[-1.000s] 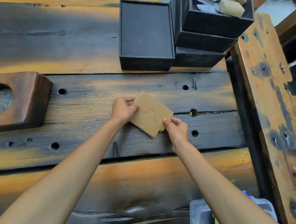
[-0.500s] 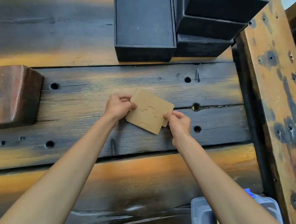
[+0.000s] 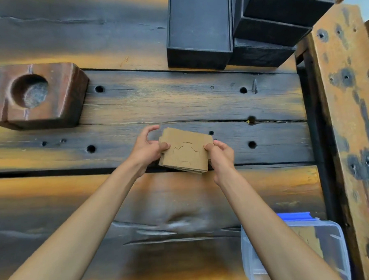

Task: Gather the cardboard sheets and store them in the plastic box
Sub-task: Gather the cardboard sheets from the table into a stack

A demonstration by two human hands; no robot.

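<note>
Cardboard sheets: small stack, brown, matte, rectangular, edges slightly staggered; top sheet scored with curved die-cut lines. Held above the dark, weathered plank table.
Left hand: thumb pressed on the stack's left edge, index finger arched free above it; remaining fingers hidden behind the stack.
Right hand: fingers pinching the stack's right edge.
Plastic box: translucent, rounded corners, blue part at its far rim, brown cardboard inside; well nearer than the right fingers.
Black boxes: rectangular, beyond both hands.
Wooden block: reddish, round recess, left of the left fingers.
</note>
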